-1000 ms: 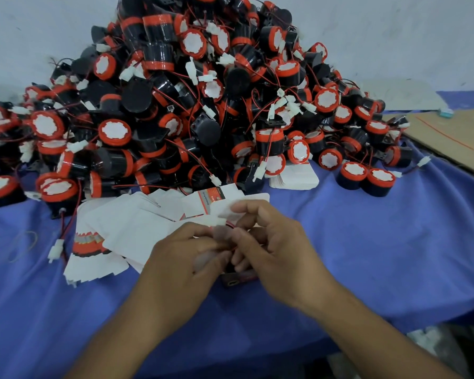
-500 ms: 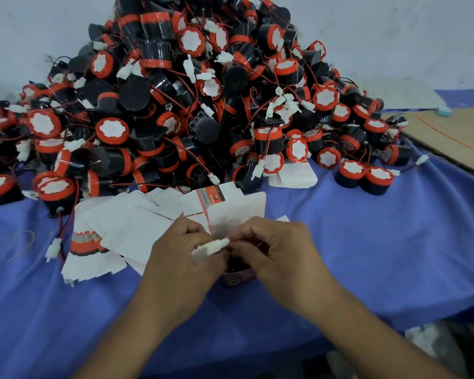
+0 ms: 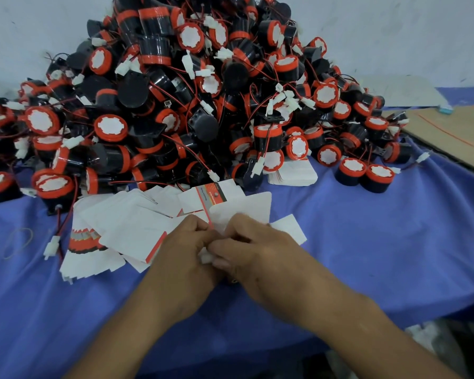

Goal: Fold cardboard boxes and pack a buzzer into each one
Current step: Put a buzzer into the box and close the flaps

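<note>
Tabletop: blue cloth (image 3: pixel 372 242), buzzer pile (image 3: pixel 192 105) along the far edge.
Right hand (image 3: pixel 260 255): pinching white plug (image 3: pixel 205 257).
Left hand (image 3: pixel 185 259): curled, hold unclear.

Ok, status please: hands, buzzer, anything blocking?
Left hand and right hand pinch white connector. Buzzer body hidden under them. Flat box blanks close behind, nothing blocking.

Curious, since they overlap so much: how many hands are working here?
2. Left hand and right hand, side by side over the blue cloth, both pinching a white connector; none seem hidden.
</note>
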Demonstrator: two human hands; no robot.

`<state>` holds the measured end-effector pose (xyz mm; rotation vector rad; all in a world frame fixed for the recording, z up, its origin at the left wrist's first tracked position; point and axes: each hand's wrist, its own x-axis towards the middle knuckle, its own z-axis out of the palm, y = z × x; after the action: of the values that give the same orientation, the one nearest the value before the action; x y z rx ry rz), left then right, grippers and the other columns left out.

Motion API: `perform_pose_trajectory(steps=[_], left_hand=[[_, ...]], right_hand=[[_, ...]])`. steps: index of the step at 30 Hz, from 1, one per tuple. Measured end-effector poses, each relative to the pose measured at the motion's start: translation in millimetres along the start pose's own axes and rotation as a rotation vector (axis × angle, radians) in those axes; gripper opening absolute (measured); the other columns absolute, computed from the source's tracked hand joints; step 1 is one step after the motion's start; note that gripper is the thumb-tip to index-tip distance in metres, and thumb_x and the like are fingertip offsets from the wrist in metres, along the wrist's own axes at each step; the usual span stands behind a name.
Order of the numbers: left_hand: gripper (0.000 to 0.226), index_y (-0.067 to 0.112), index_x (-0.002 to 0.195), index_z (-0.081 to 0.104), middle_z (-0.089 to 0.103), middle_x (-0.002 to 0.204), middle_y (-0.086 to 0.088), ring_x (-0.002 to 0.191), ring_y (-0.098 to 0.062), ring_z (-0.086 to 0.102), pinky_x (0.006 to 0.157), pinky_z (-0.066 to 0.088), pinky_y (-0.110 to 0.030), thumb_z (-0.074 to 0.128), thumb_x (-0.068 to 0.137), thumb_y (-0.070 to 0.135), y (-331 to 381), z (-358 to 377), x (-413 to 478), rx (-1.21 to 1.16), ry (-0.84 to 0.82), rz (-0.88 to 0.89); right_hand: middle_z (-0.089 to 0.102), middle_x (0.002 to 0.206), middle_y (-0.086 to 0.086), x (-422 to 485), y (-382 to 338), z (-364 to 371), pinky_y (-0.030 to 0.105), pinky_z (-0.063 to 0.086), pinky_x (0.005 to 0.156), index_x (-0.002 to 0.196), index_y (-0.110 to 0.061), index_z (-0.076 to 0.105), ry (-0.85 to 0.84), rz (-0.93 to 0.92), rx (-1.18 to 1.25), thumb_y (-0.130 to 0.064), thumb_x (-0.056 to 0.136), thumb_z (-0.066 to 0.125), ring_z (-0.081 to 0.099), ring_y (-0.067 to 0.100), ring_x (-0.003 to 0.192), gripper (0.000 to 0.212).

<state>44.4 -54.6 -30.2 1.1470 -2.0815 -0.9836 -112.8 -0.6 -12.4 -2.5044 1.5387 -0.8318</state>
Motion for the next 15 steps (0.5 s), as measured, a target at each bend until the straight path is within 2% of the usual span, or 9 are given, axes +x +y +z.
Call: perform_pose_trajectory(steps=[2, 4, 6, 8, 11, 13, 15], left_hand=[[0.023, 0.04, 0.065, 0.062, 0.059, 0.088, 0.004, 0.075, -0.008, 0.056, 0.065, 0.045, -0.021, 0.064, 0.071, 0.018, 1, 0, 1, -0.032, 0.007, -0.005], [0.028, 0.044, 0.077, 0.062, 0.064, 0.087, 0.008, 0.079, -0.003, 0.06, 0.067, 0.044, -0.017, 0.073, 0.075, 0.019, -2, -1, 1, 0.019, 0.041, 0.001], [0.029, 0.04, 0.086, 0.065, 0.068, 0.087, 0.012, 0.079, -0.004, 0.064, 0.069, 0.052, -0.03, 0.078, 0.074, 0.017, -4, -1, 0, -0.026, 0.066, -0.037], [0.028, 0.038, 0.092, 0.065, 0.071, 0.087, 0.012, 0.077, -0.011, 0.068, 0.07, 0.057, -0.043, 0.076, 0.071, 0.024, -3, 0, -1, -0.084, 0.075, -0.069], [0.043, 0.043, 0.099, 0.056, 0.069, 0.091, 0.015, 0.074, -0.016, 0.07, 0.065, 0.057, -0.044, 0.066, 0.061, 0.026, -2, 2, -1, -0.172, 0.097, -0.105], [0.056, 0.048, 0.105, 0.049, 0.065, 0.094, 0.019, 0.073, -0.019, 0.07, 0.062, 0.054, -0.04, 0.064, 0.057, 0.022, -3, 3, 0, -0.232, 0.11, -0.138], [0.06, 0.047, 0.107, 0.047, 0.063, 0.094, 0.02, 0.073, -0.019, 0.071, 0.059, 0.054, -0.037, 0.067, 0.058, 0.02, -3, 5, 0, -0.258, 0.128, -0.151]], right_hand=[[0.061, 0.092, 0.008, 2, -1, 3, 0.03, 0.044, 0.064, 0.102, -0.01, 0.076, -0.037, -0.001, 0.019, -0.011, 0.097, 0.063, 0.05, 0.018, 0.073, 0.014], [0.063, 0.09, 0.008, 3, 4, 3, 0.029, 0.046, 0.068, 0.099, -0.007, 0.074, -0.041, 0.02, 0.071, -0.001, 0.093, 0.066, 0.057, 0.021, 0.077, 0.011], [0.061, 0.092, 0.001, 4, 10, 1, 0.023, 0.041, 0.072, 0.098, -0.007, 0.069, -0.021, 0.129, 0.177, -0.006, 0.099, 0.06, 0.054, 0.013, 0.081, 0.009], [0.06, 0.098, -0.003, 3, 13, 1, 0.022, 0.04, 0.077, 0.107, -0.01, 0.067, -0.047, 0.18, 0.238, -0.013, 0.103, 0.055, 0.052, 0.008, 0.086, 0.013], [0.06, 0.113, 0.005, 3, 10, 3, 0.036, 0.048, 0.087, 0.132, -0.013, 0.062, -0.091, 0.11, 0.207, -0.015, 0.105, 0.052, 0.056, 0.02, 0.102, 0.029], [0.055, 0.103, 0.008, 4, 9, 3, 0.045, 0.049, 0.08, 0.133, -0.015, 0.064, -0.108, 0.081, 0.198, -0.015, 0.105, 0.05, 0.055, 0.026, 0.092, 0.031], [0.053, 0.097, 0.008, 5, 9, 0, 0.046, 0.048, 0.076, 0.129, -0.016, 0.067, -0.114, 0.075, 0.205, -0.013, 0.105, 0.051, 0.054, 0.026, 0.087, 0.029]])
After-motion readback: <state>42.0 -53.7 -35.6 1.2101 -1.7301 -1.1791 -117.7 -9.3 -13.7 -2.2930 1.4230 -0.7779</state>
